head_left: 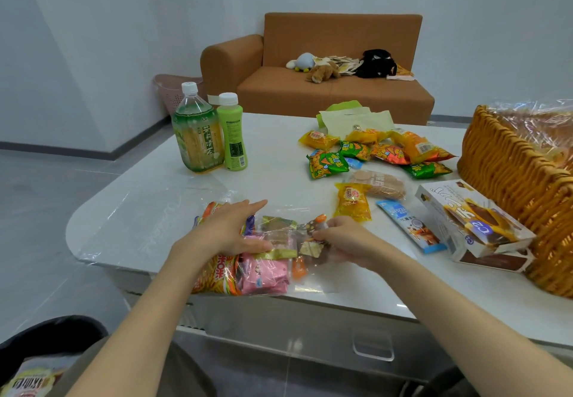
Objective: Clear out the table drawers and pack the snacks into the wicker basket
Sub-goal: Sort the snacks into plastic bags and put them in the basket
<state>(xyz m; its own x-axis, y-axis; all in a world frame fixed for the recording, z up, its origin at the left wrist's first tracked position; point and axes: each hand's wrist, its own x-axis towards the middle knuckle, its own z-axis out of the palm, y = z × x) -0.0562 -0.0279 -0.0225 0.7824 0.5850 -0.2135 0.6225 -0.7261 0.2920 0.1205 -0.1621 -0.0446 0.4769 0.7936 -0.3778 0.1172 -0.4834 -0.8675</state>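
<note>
A clear plastic bag of mixed snacks (263, 260) lies at the white table's (155, 210) near edge. My left hand (229, 229) rests flat on top of it, fingers straight. My right hand (344, 238) pinches the bag's right end by a brown-wrapped sweet. Several loose snack packets (372, 154) lie further back in yellow, green and orange wrappers. A white and brown biscuit box (471, 220) and a blue bar (409, 226) lie to the right. The wicker basket (514, 179), lined with clear film, stands at the table's right end.
A green tea bottle (197, 130) and a light green drink bottle (232, 133) stand at the back left of the table. A drawer handle (373, 350) shows below the tabletop. Behind stand an orange sofa (325, 80) and a pink laundry basket (173, 92).
</note>
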